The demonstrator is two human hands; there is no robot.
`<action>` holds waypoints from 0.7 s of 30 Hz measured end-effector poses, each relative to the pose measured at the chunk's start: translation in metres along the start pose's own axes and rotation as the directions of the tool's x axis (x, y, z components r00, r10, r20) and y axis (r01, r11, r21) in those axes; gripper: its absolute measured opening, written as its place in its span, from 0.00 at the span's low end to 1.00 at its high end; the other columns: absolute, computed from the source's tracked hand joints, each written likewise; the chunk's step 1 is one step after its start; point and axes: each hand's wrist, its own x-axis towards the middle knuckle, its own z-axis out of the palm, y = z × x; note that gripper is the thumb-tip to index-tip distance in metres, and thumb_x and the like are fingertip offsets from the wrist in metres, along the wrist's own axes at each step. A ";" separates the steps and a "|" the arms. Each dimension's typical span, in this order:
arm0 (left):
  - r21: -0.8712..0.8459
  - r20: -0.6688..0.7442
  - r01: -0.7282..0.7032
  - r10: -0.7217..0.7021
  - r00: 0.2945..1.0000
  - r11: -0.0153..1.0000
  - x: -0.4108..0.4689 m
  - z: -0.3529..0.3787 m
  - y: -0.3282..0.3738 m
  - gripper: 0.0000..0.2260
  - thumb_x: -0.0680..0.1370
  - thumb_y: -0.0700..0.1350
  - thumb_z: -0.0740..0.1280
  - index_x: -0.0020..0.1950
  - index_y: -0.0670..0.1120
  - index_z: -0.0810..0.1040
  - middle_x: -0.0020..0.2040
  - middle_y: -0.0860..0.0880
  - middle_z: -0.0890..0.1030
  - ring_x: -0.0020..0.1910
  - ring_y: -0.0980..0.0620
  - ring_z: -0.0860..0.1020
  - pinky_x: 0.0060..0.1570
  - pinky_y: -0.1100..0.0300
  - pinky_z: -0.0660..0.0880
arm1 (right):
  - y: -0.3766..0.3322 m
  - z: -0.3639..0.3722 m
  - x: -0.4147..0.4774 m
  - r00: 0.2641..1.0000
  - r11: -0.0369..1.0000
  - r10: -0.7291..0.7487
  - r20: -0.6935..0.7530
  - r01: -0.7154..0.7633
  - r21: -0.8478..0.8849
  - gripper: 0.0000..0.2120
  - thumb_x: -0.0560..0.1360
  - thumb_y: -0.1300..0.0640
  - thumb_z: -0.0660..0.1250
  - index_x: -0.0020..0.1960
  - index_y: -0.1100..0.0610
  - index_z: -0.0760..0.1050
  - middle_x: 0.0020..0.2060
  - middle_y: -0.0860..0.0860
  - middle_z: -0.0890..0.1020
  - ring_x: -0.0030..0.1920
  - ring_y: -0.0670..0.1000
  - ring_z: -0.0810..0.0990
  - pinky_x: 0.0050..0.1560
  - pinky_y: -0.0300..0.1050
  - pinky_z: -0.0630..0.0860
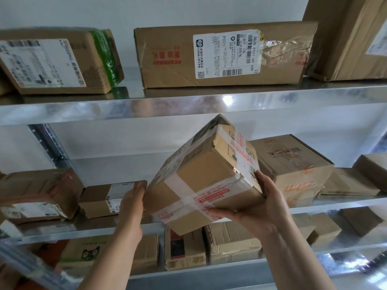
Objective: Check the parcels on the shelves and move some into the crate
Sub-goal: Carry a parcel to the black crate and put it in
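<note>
Cardboard parcel (pixel 205 181) | tilted, off shelf (pixel 146 110) | right hand (pixel 258 208) grips corner, left hand (pixel 132 204) flat on side | checking; crate unseen, move pending

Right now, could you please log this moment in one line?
taped parcel: tilted, held up | left hand: pressing side | right hand: gripping corner

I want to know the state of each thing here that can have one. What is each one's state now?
taped parcel: sealed, held tilted in front of the middle shelf.
left hand: presses the parcel's left side, fingers fairly straight.
right hand: holds the parcel's lower right corner, thumb on its side, fingers beneath.
long labelled box: closed, lying on the top shelf.
green-taped box: closed, on the top shelf.
</note>
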 end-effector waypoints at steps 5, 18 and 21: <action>-0.228 0.093 0.104 -0.084 0.992 0.968 -0.006 -0.006 -0.001 0.24 0.77 0.65 0.64 0.64 0.49 0.77 0.58 0.43 0.83 0.58 0.41 0.80 0.56 0.44 0.77 | -0.003 -0.002 0.002 0.990 0.986 0.141 0.011 -0.142 0.084 0.28 0.76 0.40 0.66 0.72 0.51 0.72 0.65 0.73 0.76 0.64 0.81 0.71 0.61 0.85 0.65; -0.204 0.023 0.124 -0.121 0.992 0.971 -0.005 -0.002 0.014 0.26 0.75 0.67 0.66 0.64 0.51 0.76 0.57 0.41 0.81 0.55 0.38 0.80 0.46 0.45 0.79 | -0.005 -0.002 0.008 0.857 0.780 -0.396 -0.331 0.123 -0.614 0.13 0.83 0.51 0.63 0.65 0.55 0.75 0.51 0.57 0.82 0.49 0.53 0.81 0.40 0.54 0.79; -0.168 -0.002 0.080 -0.082 0.997 0.982 -0.011 0.002 0.021 0.20 0.76 0.66 0.66 0.58 0.52 0.76 0.54 0.42 0.82 0.52 0.40 0.81 0.44 0.48 0.78 | -0.007 -0.003 0.008 0.814 0.638 -0.519 -0.260 0.167 -0.752 0.13 0.84 0.54 0.60 0.66 0.53 0.76 0.51 0.57 0.83 0.46 0.53 0.80 0.30 0.44 0.75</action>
